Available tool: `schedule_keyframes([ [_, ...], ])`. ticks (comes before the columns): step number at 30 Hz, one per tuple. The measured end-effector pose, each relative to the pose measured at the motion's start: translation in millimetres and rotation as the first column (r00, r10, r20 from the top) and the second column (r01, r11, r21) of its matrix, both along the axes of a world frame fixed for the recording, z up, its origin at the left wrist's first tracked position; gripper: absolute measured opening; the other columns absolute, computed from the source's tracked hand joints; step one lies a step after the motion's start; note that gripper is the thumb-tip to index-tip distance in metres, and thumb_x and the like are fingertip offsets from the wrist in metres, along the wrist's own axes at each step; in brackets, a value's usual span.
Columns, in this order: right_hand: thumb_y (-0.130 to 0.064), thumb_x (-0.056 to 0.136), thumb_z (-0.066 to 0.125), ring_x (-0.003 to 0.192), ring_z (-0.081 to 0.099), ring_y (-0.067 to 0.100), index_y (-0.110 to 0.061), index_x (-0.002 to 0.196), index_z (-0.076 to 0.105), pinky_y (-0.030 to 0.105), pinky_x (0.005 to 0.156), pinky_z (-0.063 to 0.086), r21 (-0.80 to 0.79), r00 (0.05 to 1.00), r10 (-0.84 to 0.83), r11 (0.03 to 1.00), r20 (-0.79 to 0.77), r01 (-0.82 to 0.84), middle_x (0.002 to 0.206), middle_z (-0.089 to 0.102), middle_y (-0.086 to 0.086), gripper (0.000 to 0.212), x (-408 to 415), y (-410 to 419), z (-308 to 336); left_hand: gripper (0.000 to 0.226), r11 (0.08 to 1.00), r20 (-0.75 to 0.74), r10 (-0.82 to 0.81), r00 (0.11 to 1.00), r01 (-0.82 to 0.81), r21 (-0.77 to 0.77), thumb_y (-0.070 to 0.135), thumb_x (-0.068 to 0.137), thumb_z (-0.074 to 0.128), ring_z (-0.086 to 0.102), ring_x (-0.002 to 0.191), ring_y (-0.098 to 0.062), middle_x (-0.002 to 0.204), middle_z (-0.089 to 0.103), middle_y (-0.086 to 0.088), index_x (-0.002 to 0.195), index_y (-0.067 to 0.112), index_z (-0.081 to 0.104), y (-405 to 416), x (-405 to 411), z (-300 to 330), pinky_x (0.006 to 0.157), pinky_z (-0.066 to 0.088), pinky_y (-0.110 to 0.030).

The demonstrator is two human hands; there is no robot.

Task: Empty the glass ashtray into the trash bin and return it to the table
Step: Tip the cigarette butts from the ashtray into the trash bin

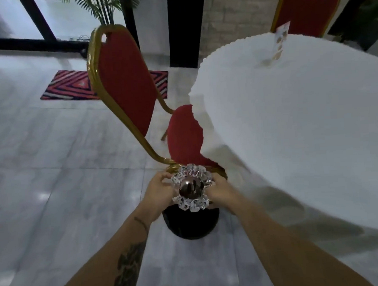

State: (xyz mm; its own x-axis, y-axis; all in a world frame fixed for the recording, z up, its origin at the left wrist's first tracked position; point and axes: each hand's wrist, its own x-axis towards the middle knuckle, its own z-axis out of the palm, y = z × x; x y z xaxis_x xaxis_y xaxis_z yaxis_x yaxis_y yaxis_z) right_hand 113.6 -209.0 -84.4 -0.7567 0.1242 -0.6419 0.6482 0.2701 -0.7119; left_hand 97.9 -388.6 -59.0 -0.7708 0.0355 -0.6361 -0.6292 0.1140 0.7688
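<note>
A cut-glass ashtray with a scalloped rim and a dark centre is held between both hands, low over the floor. My left hand grips its left edge and my right hand grips its right edge. Directly below the ashtray stands a round black trash bin, mostly hidden by the ashtray and hands. The round table, covered with a white cloth, fills the right side.
A red chair with a gold frame stands just beyond the bin, tucked at the table's left edge. A second red chair is behind the table. A card stand sits on the table. A striped mat lies on the tiled floor.
</note>
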Motion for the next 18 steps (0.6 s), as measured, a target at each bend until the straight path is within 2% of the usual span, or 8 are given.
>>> schedule_keyframes([
  [3, 0.0, 0.088, 0.053, 0.102, 0.063, 0.026, -0.029, 0.125, 0.053, 0.037, 0.065, 0.065, 0.0, 0.999, -0.001, 1.0, 0.051, 0.001, 0.116, 0.059, 0.004, 0.047, -8.4, -3.7, -52.9, 0.039, 1.0, 0.037, 0.003, 0.999, -0.002, -0.02, -0.02, 0.081, 0.057, 0.061, 0.067, -0.018, 0.085, 0.065, -0.01, 0.094, 0.016, 0.053, -4.5, -8.2, -52.6, 0.051, 0.054, -0.028],
  [5, 0.001, 0.092, 0.051, 0.094, 0.062, 0.022, -0.027, 0.13, 0.051, 0.034, 0.062, 0.063, -0.001, 0.999, 0.013, 1.0, 0.053, -0.013, 0.106, 0.057, 0.002, 0.048, -14.8, -3.7, -91.5, 0.036, 1.0, 0.016, -0.006, 1.0, 0.006, -0.031, -0.018, 0.08, 0.058, 0.06, 0.064, -0.019, 0.083, 0.064, -0.012, 0.098, 0.013, 0.052, -5.3, -14.9, -93.7, 0.056, 0.051, -0.032],
  [7, 0.0, 0.095, 0.05, 0.087, 0.061, 0.018, -0.027, 0.138, 0.046, 0.031, 0.058, 0.061, 0.011, 0.998, 0.028, 1.0, 0.048, -0.029, 0.103, 0.056, 0.001, 0.051, -22.4, -1.3, -132.2, 0.033, 0.998, -0.025, -0.027, 0.999, 0.026, -0.059, -0.015, 0.083, 0.059, 0.059, 0.062, -0.02, 0.083, 0.062, -0.014, 0.102, 0.011, 0.051, -3.9, -22.3, -137.9, 0.053, 0.052, -0.03],
  [9, -0.001, 0.096, 0.05, 0.085, 0.06, 0.018, -0.026, 0.136, 0.046, 0.034, 0.063, 0.063, 0.004, 0.998, 0.034, 0.999, 0.057, -0.035, 0.108, 0.057, 0.006, 0.048, -32.0, 3.5, -177.5, 0.03, 0.998, -0.054, -0.025, 0.998, 0.021, -0.061, -0.013, 0.086, 0.059, 0.059, 0.06, -0.021, 0.084, 0.061, -0.015, 0.105, 0.009, 0.05, -1.1, -30.8, -182.0, 0.043, 0.051, -0.022],
  [11, -0.003, 0.097, 0.052, 0.088, 0.06, 0.021, -0.023, 0.134, 0.046, 0.038, 0.072, 0.064, -0.005, 0.996, 0.053, 0.999, 0.066, -0.053, 0.113, 0.056, 0.009, 0.042, -41.8, 10.5, -221.7, 0.029, 0.999, -0.056, -0.009, 0.998, 0.006, -0.045, -0.013, 0.083, 0.062, 0.058, 0.057, -0.021, 0.078, 0.064, -0.014, 0.102, 0.007, 0.051, 3.0, -41.2, -228.5, 0.038, 0.047, -0.023],
  [15, 0.001, 0.098, 0.051, 0.09, 0.058, 0.019, -0.023, 0.134, 0.045, 0.038, 0.078, 0.062, -0.007, 0.998, 0.056, 0.998, 0.014, -0.056, 0.104, 0.052, -0.001, 0.044, -54.5, 25.4, -302.1, 0.031, 0.998, -0.084, -0.041, 0.996, 0.037, -0.046, -0.013, 0.078, 0.06, 0.059, 0.063, -0.026, 0.077, 0.067, -0.016, 0.094, 0.012, 0.051, 12.5, -56.6, -313.3, 0.054, 0.048, -0.032],
  [18, 0.001, 0.097, 0.052, 0.097, 0.056, 0.021, -0.024, 0.146, 0.04, 0.032, 0.065, 0.06, -0.029, 0.999, 0.047, 0.998, -0.006, -0.047, 0.13, 0.047, 0.006, 0.056, -65.0, 33.3, -353.7, 0.034, 0.998, -0.129, -0.066, 0.989, 0.063, -0.03, -0.017, 0.078, 0.056, 0.057, 0.072, -0.028, 0.081, 0.062, -0.022, 0.089, 0.015, 0.049, 18.8, -62.2, -360.2, 0.06, 0.046, -0.038],
])
